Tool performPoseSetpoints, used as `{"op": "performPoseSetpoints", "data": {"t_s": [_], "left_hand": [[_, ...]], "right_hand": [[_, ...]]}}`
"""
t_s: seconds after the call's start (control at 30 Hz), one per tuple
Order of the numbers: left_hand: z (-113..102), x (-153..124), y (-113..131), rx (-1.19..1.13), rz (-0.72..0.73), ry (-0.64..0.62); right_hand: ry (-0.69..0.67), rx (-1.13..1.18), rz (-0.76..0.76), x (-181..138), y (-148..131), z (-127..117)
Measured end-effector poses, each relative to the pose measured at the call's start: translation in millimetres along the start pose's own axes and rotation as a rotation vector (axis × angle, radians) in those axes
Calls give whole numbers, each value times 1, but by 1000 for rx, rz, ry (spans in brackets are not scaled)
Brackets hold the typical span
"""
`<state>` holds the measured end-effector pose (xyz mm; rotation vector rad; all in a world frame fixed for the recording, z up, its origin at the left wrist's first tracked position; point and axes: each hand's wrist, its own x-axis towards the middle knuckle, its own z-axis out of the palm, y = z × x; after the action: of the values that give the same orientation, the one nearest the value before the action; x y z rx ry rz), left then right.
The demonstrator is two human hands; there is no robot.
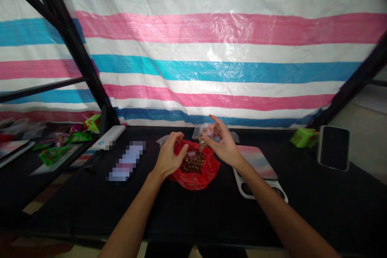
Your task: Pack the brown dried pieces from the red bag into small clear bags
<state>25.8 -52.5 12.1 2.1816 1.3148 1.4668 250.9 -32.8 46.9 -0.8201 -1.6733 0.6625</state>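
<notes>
Right hand — gripping clear pouch | pouch at red bag's far rim | left hand — thumb-fingers apart, left rim

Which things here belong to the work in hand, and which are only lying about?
Apparently in use: red bag, brown pieces, small cup, clear bag in right hand, perhaps scale.

Apparently lying about: right-side green box, dark-screened device, green packets.

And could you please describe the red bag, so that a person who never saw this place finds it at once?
Start from the striped sheet and look down to the black table in front of it. Near the table's middle, left of the flat scale, lies the red bag. It is open, crumpled and holds small brown pieces, whereas the plastic behind it is clear.
</notes>
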Motion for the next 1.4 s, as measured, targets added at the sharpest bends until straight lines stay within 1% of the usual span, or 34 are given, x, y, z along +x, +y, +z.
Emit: {"op": "performPoseSetpoints", "data": {"t_s": [0.1, 0.17, 0.3, 0.37, 0.47, 0.53, 0.7, 0.83, 0.9, 1.03, 1.1, 1.2, 1.4], "left_hand": [[3, -1, 7, -23, -11, -75], [4, -2, 9, -31, -20, -111], [4, -1, 10, -50, -22, -254], [5, -2, 9, -60, -28, -283], [7, -3, 7, -65, -33, -272], [9, -3, 5, -71, -26, -286], [8, -2, 1, -122, -84, -277], [4, -1, 5, -171, -83, -263], [4, -1, 7, -237, -122, -234], [9, 1, 8, -400, -278, -149], [12, 2, 8, -456, -329, -135], [15, 2, 8, -515, -362, -128], [15, 2, 10, -575, -372, -99]], "right_hand": [[-56, 63, 13, -3, 5, 35], [-71, 98, 34, -10, 10, 46], [-26, 66, 91, -23, 17, 46], [3, 41, 121, -26, 17, 44], [69, 44, 158, -27, 15, 44], [88, 50, 160, -28, 13, 46], [60, 77, 57, -28, 9, 45], [83, 102, 44, -26, 8, 43], [78, 114, 50, -26, 9, 43], [52, 131, 67, -27, 11, 46], [61, 136, 70, -27, 12, 47], [83, 155, 77, -25, 14, 47], [68, 126, 65, -28, 17, 49]]}}
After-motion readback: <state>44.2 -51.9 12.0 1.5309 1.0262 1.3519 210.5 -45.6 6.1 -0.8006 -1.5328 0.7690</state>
